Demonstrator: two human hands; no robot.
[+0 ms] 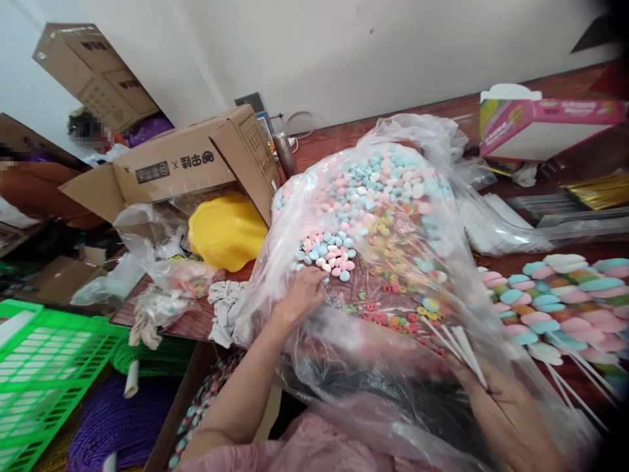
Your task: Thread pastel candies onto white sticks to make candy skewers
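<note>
Left hand [304,295] curled, fingertips among pastel pink, blue, white candies [329,252] inside large clear plastic bag [442,216]. Right hand [496,400] (seen through film) pinches thin white sticks [459,344], pointing up-left toward candies; left nearer. Finished skewers [565,301] right.

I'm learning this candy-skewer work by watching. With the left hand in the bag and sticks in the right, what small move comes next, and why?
Probably pinch one candy: the left hand already rests at the pink, blue and white candies inside the plastic bag, while the right hand holds white sticks that look bare. Finished skewers lie to the right.
</note>
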